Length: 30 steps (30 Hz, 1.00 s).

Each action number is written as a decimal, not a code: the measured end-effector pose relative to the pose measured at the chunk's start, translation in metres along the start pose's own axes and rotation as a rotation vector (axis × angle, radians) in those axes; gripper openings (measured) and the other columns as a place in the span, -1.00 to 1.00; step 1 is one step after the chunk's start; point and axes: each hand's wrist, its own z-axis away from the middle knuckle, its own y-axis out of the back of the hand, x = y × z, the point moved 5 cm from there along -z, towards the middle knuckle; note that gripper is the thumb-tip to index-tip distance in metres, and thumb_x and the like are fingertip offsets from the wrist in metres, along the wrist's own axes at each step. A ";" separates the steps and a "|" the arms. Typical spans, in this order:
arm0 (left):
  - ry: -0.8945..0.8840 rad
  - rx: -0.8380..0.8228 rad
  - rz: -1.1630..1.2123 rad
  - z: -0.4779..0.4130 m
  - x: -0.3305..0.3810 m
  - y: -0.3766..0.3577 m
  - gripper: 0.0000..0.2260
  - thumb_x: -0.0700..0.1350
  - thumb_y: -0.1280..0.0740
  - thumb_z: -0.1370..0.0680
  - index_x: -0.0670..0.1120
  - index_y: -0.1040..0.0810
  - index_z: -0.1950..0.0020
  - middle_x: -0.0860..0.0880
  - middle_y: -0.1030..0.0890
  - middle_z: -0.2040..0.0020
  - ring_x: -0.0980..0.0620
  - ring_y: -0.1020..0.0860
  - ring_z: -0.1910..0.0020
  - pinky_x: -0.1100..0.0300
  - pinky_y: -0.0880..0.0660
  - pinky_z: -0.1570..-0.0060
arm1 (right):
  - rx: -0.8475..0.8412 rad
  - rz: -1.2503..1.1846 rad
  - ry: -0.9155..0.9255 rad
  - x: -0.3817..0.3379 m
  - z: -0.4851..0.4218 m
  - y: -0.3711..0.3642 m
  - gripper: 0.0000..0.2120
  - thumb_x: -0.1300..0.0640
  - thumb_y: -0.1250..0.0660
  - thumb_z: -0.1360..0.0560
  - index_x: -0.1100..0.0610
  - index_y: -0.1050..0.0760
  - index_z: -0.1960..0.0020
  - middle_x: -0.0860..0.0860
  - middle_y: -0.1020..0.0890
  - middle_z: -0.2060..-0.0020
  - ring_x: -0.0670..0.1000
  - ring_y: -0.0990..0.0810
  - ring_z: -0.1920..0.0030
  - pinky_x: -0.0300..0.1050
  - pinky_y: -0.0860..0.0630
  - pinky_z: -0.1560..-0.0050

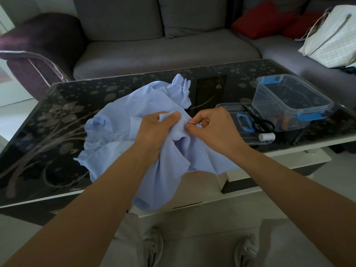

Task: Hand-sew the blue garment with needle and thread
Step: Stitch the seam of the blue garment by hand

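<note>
A crumpled pale-blue garment [119, 116] (ruffled cuffs showing) sprawls over the near edge of the table [57, 122], a slim needle [193, 123] pointing left into its raised fold.

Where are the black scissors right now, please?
In the head view the scissors lie right of the right hand, on the flat clear case, between the clear tub and the white thread spool.

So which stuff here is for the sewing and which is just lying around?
For the sewing: blue garment, needle, white thread spool, scissors, clear box.
Just lying about: red cushions, white bag.
</note>
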 end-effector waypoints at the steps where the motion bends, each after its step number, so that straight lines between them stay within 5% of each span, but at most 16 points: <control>1: -0.006 -0.006 -0.007 0.000 0.000 0.000 -0.52 0.15 -0.38 -0.50 -0.19 -0.54 -0.24 -0.20 -0.63 -0.11 -0.18 -0.62 -0.08 -0.15 -0.56 -0.16 | -0.012 0.004 -0.001 -0.001 0.000 0.000 -0.92 0.12 -0.46 -0.45 0.05 -0.63 0.22 -0.24 -0.51 0.48 -0.28 -0.49 0.43 -0.44 -0.34 0.31; 4: -0.004 0.013 -0.002 -0.003 0.000 0.004 -0.60 0.09 -0.38 -0.54 -0.20 -0.56 -0.20 -0.20 -0.64 -0.08 -0.18 -0.62 -0.07 -0.14 -0.56 -0.15 | -0.244 -0.089 0.013 -0.009 0.003 0.000 -0.90 0.24 -0.44 -0.45 0.10 -0.62 0.23 -0.23 -0.55 0.49 -0.25 -0.50 0.43 -0.40 -0.39 0.27; 8: 0.028 0.053 0.019 -0.005 -0.003 0.007 -0.65 0.08 -0.40 -0.53 -0.16 -0.61 -0.15 -0.16 -0.67 -0.04 -0.14 -0.64 -0.05 -0.12 -0.56 -0.15 | -1.000 -0.136 -0.059 -0.022 0.030 -0.008 -0.94 0.20 -0.43 -0.48 0.06 -0.65 0.13 -0.14 -0.67 0.27 -0.17 -0.57 0.29 -0.38 -0.45 0.21; 10: 0.029 0.056 0.038 -0.005 -0.003 0.007 -0.66 0.07 -0.41 -0.53 -0.15 -0.61 -0.16 -0.15 -0.67 -0.04 -0.13 -0.64 -0.04 -0.11 -0.57 -0.15 | -1.183 -0.044 -0.079 -0.021 0.039 -0.006 -0.97 0.14 -0.42 -0.49 0.05 -0.65 0.09 -0.11 -0.63 0.30 -0.10 -0.45 0.37 -0.37 -0.34 0.35; 12: 0.029 0.049 0.038 -0.006 -0.005 0.007 -0.62 0.10 -0.40 -0.52 -0.13 -0.57 -0.22 -0.14 -0.66 -0.08 -0.12 -0.63 -0.06 -0.11 -0.57 -0.16 | -1.106 0.014 -0.104 -0.018 0.034 -0.001 -0.96 0.13 -0.40 -0.51 0.03 -0.64 0.09 -0.18 -0.59 0.38 -0.18 -0.45 0.41 -0.38 -0.31 0.39; 16: 0.022 0.030 0.026 -0.006 -0.004 0.005 -0.61 0.11 -0.38 -0.54 -0.14 -0.56 -0.22 -0.16 -0.64 -0.09 -0.15 -0.62 -0.08 -0.13 -0.55 -0.17 | -0.409 -0.134 -0.113 -0.010 0.003 0.017 -0.91 0.18 -0.37 -0.52 0.06 -0.63 0.13 -0.04 -0.61 0.35 -0.17 -0.52 0.35 -0.41 -0.42 0.31; 19: 0.033 0.026 0.016 -0.006 -0.003 0.003 -0.60 0.14 -0.39 -0.51 -0.12 -0.58 -0.19 -0.14 -0.65 -0.10 -0.14 -0.61 -0.09 -0.13 -0.54 -0.19 | -0.136 -0.206 -0.117 -0.004 -0.003 0.017 -0.89 0.14 -0.41 -0.51 0.18 -0.61 0.11 -0.01 -0.57 0.44 -0.09 -0.49 0.39 -0.35 -0.46 0.27; 21: 0.053 0.015 0.037 -0.006 -0.004 0.001 -0.62 0.11 -0.41 -0.51 -0.12 -0.60 -0.18 -0.14 -0.66 -0.09 -0.14 -0.62 -0.09 -0.12 -0.54 -0.19 | -0.082 -0.183 -0.112 -0.003 -0.003 0.011 -0.81 0.04 -0.45 -0.47 0.17 -0.60 0.15 -0.11 -0.52 0.50 -0.17 -0.42 0.48 -0.38 -0.40 0.34; 24: 0.074 -0.006 0.043 -0.005 -0.005 -0.002 -0.60 0.11 -0.41 -0.51 -0.12 -0.58 -0.21 -0.14 -0.65 -0.11 -0.14 -0.62 -0.09 -0.11 -0.55 -0.18 | -0.055 -0.109 -0.102 0.000 -0.005 0.003 -0.75 -0.07 -0.47 -0.42 0.14 -0.62 0.16 0.03 -0.57 0.42 -0.17 -0.43 0.48 -0.36 -0.38 0.35; 27: 0.068 -0.006 0.058 -0.005 -0.005 -0.002 -0.53 0.14 -0.44 -0.47 -0.12 -0.55 -0.26 -0.16 -0.62 -0.15 -0.15 -0.60 -0.13 -0.12 -0.53 -0.21 | -0.074 -0.079 -0.065 0.000 -0.005 0.000 -0.89 0.06 -0.45 -0.47 0.07 -0.60 0.17 -0.01 -0.52 0.47 -0.17 -0.42 0.51 -0.40 -0.34 0.35; 30: 0.059 0.002 0.043 -0.005 -0.004 0.000 -0.43 0.20 -0.46 -0.39 -0.13 -0.55 -0.25 -0.16 -0.62 -0.16 -0.17 -0.59 -0.13 -0.13 -0.52 -0.22 | -0.117 -0.078 -0.005 -0.005 -0.004 0.002 -0.91 0.11 -0.43 -0.49 0.08 -0.59 0.18 0.17 -0.54 0.44 -0.13 -0.37 0.48 -0.40 -0.36 0.34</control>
